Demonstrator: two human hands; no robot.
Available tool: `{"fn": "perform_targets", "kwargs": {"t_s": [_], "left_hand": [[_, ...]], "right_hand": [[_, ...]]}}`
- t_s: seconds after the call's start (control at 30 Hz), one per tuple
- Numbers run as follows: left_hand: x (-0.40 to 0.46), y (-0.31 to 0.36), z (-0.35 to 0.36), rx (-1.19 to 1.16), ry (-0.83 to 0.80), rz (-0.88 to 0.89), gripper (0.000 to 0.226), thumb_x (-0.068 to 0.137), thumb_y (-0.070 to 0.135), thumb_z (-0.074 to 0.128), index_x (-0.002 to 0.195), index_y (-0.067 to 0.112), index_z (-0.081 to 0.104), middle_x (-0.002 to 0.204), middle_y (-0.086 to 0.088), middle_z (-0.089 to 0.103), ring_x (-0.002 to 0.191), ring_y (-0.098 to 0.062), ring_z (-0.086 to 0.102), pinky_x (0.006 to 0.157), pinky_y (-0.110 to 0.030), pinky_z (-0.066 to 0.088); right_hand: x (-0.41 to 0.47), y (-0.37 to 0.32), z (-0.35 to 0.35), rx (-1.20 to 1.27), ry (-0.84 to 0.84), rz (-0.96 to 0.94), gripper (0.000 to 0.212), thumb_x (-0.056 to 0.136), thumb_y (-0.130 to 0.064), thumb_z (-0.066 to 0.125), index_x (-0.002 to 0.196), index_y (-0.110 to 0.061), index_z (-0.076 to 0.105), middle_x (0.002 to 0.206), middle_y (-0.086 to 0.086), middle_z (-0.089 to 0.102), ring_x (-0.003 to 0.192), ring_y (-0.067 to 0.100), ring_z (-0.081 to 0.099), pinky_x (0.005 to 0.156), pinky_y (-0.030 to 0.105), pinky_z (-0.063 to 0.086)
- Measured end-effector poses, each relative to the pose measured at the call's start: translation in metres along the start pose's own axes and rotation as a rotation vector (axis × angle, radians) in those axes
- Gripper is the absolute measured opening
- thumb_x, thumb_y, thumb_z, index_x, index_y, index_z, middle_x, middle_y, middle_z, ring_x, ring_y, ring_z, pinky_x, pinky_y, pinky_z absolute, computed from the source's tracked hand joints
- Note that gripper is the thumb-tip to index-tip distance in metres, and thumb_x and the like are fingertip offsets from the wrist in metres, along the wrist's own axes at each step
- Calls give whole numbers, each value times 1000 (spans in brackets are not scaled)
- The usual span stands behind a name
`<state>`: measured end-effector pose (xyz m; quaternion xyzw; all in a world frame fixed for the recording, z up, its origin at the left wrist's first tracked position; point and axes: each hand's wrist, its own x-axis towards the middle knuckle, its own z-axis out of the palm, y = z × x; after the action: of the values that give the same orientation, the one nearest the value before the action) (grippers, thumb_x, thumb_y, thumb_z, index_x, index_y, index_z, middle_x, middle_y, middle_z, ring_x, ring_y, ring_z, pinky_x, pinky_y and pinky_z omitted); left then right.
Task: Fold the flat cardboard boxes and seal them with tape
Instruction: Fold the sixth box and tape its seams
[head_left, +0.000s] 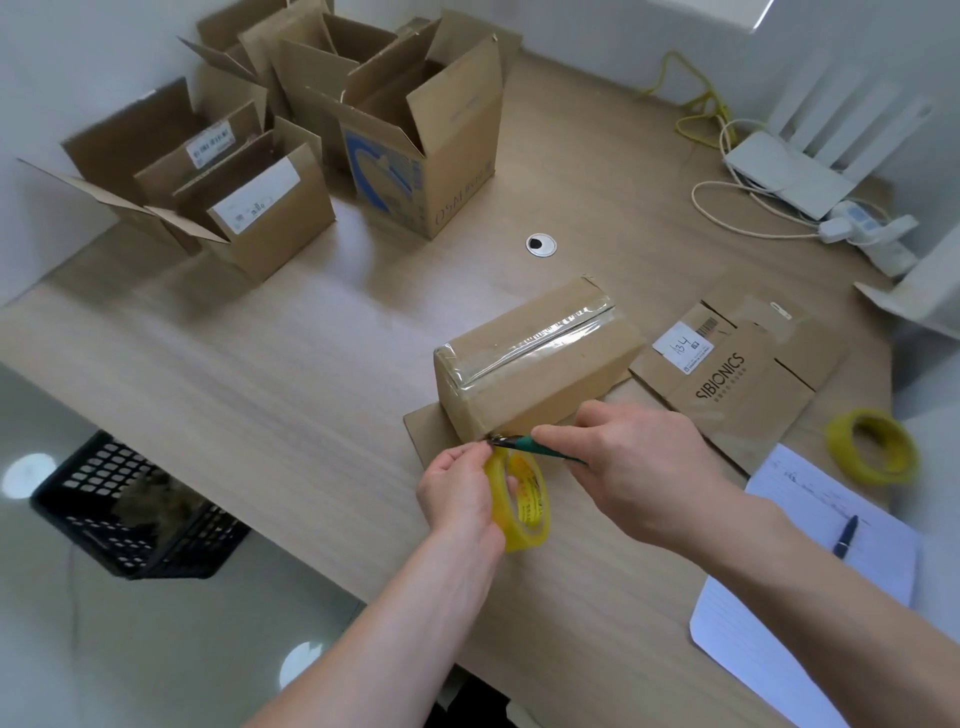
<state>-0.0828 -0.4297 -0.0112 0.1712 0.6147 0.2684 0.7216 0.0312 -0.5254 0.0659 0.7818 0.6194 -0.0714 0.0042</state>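
Note:
A closed cardboard box (540, 364) lies on the wooden table (291, 374), clear tape running along its top seam and down its near end. My left hand (457, 493) grips a yellow tape roll (522, 501) just in front of the box's near bottom corner. My right hand (628, 462) holds green-handled scissors (524, 444) whose blades meet the tape strip between roll and box. A flat SIBIONICS cardboard box (727, 379) lies to the right of the taped box.
Several open folded boxes (415, 130) stand at the table's far left. A second yellow tape roll (872, 447), a notepad with a pen (847, 535), a router and cables (779, 176) sit at the right. A black crate (135, 514) stands on the floor at left.

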Motion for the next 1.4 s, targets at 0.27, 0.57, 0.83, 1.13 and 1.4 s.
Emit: {"fn": "perform_targets", "kwargs": {"t_s": [0.27, 0.57, 0.83, 1.13, 1.4], "left_hand": [[6, 2, -14, 185, 20, 23, 18, 81, 6, 74, 71, 9, 60, 61, -15, 59, 32, -21, 51, 38, -23, 45], [6, -5, -29, 276, -76, 14, 16, 81, 2, 73, 73, 7, 61, 63, -17, 63, 33, -23, 52, 36, -24, 45], [-6, -12, -32, 358, -230, -15, 17, 84, 5, 72, 72, 11, 62, 59, -10, 66, 38, -24, 56, 42, -28, 51], [-35, -23, -25, 503, -468, 118, 12, 89, 9, 67, 78, 9, 65, 74, -17, 62, 59, -24, 61, 53, -26, 47], [-53, -23, -35, 551, -550, 279, 13, 90, 2, 63, 85, 8, 74, 88, -19, 72, 83, -28, 63, 77, -39, 49]], "right_hand": [[1, 13, -8, 145, -94, 127, 39, 94, -36, 52, 127, -56, 51, 100, -16, 62, 92, 12, 57, 66, 28, 45], [-94, 56, 81, 698, 203, 708, 44, 89, -15, 66, 111, -53, 65, 85, -26, 67, 73, 4, 60, 60, 26, 45], [-157, 58, 150, 229, -84, 1043, 40, 85, -24, 56, 124, -30, 55, 87, -2, 56, 81, 23, 54, 62, 34, 45], [-61, -36, 76, 1441, 218, 696, 30, 87, -19, 72, 112, -35, 65, 85, 14, 69, 77, 24, 70, 57, 18, 47], [-52, -49, 89, 1475, 426, 722, 26, 86, -9, 71, 65, -13, 56, 55, -3, 50, 56, 13, 47, 54, 33, 41]]}}
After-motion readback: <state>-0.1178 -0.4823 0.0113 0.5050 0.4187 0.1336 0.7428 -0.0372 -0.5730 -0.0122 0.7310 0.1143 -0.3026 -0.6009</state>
